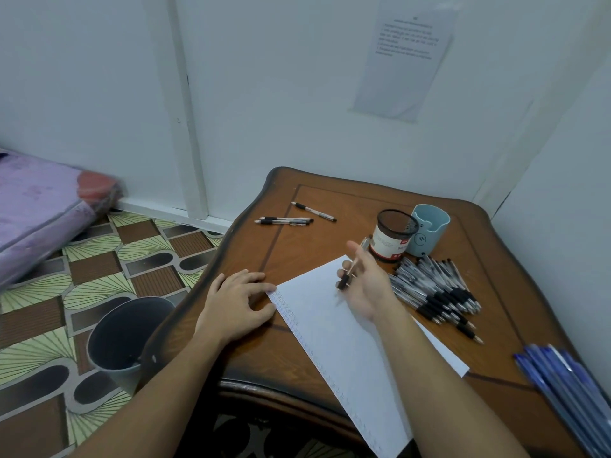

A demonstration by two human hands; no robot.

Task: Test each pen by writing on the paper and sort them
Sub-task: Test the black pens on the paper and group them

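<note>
A white sheet of paper [334, 328] lies slantwise on the wooden table [317, 233], with small scribbles along its left edge. My left hand [236, 304] rests flat on the table, its fingertips touching the paper's left corner. My right hand [365, 285] hovers over the paper's upper part and holds a black-grip pen [351, 269] between its fingers, tip pointing down-left. A pile of several black-grip pens [436, 289] lies right of the paper. Three black-grip pens [291, 218] lie apart at the table's far left.
A black mesh pen cup [393, 234] and a light blue cup [429, 229] stand behind the pile. Several blue pens [562, 381] lie at the right edge. A dark bin [124, 338] stands on the patterned floor left of the table. Walls close in behind and right.
</note>
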